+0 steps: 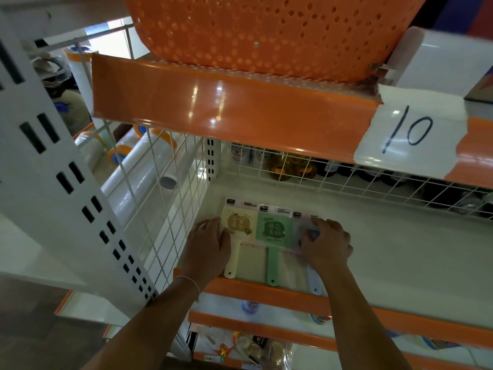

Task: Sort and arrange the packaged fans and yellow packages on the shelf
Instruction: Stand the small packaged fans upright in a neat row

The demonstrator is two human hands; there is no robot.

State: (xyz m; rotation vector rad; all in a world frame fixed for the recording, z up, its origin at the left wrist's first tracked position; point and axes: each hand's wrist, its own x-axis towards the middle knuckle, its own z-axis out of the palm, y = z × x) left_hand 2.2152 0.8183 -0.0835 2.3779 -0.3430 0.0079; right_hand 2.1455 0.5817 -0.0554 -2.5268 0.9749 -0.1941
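Probably light and slippery, the packaged fans [272, 231] slide easily; left hand [206, 249] and right hand [326, 244] press them flat with relaxed fingers, better gripped by the handles.

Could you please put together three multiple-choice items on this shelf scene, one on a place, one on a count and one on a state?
1. Where does the green fan lie?
A. Between the cream fan and the blue fan
B. In the orange basket
C. Behind the wire grid

2. How many packaged fans lie on the shelf?
A. One
B. Three
C. Six

3. What is the left hand doing?
A. Hanging off the shelf
B. Holding a bottle
C. Resting on the cream fan

Answers:
1 A, it lies in the middle of the row.
2 B, cream, green and blue lie side by side.
3 C, its fingers lie on that package's left edge, while the right hand covers the blue fan.
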